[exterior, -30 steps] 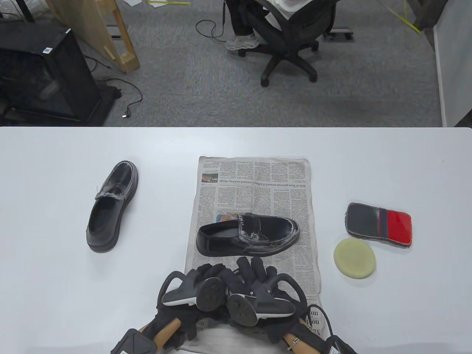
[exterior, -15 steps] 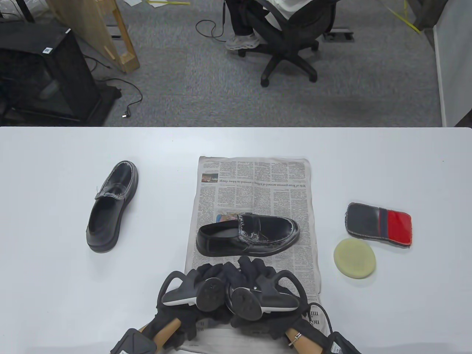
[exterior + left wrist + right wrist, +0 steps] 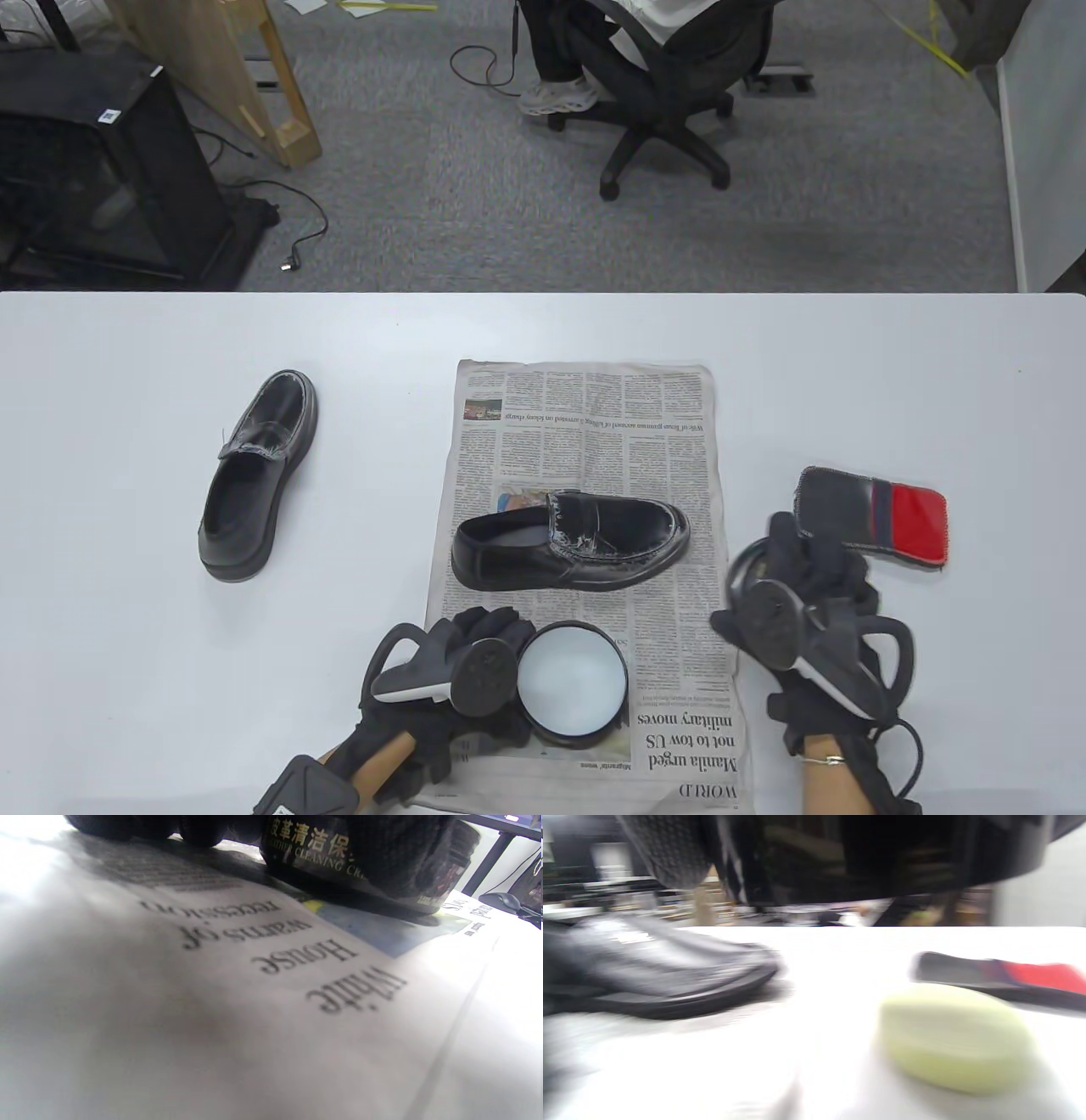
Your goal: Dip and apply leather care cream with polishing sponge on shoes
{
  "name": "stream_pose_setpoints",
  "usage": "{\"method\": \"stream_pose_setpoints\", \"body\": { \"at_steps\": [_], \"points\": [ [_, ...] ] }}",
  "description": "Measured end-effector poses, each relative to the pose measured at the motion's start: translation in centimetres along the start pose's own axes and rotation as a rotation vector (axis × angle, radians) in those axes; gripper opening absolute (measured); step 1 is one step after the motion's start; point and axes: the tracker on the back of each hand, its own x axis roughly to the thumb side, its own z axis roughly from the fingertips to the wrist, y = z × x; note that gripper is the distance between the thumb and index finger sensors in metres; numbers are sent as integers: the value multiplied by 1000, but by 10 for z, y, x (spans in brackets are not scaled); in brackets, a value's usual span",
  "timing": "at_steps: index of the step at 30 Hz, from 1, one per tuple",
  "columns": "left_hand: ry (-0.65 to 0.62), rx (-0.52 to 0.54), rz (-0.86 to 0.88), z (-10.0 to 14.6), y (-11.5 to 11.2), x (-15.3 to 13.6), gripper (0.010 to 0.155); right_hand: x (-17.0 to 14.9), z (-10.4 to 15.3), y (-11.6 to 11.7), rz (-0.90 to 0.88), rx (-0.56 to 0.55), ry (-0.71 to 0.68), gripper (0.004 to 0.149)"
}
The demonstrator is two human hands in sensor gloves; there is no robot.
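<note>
A black loafer [image 3: 577,543] lies on its side on the newspaper [image 3: 585,424]. In front of it stands the open cream jar [image 3: 570,683] with white cream showing. My left hand [image 3: 501,632] grips the jar's side; the left wrist view shows gloved fingers [image 3: 394,853] curled round the labelled jar [image 3: 322,853]. My right hand [image 3: 814,569] hovers right of the newspaper and hides the sponge in the table view. In the right wrist view, blurred, the yellow sponge [image 3: 954,1039] lies just below a black round lid [image 3: 882,857] held in that hand.
A second black loafer [image 3: 254,475] lies on the bare table at the left. A grey and red cloth [image 3: 891,514] lies just beyond my right hand. Past the table's far edge a person sits in an office chair [image 3: 670,102].
My right hand has come off the jar with the lid and swung right to above the sponge. The jar now stands open. My left hand has stayed on the jar.
</note>
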Motion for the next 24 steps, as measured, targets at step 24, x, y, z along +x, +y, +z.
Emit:
{"method": "stream_pose_setpoints", "body": {
  "at_steps": [24],
  "points": [
    [-16, -7, 20, 1, 0, -3, 108, -131, -17, 90, -266, 374, 612, 117]
  ]
}}
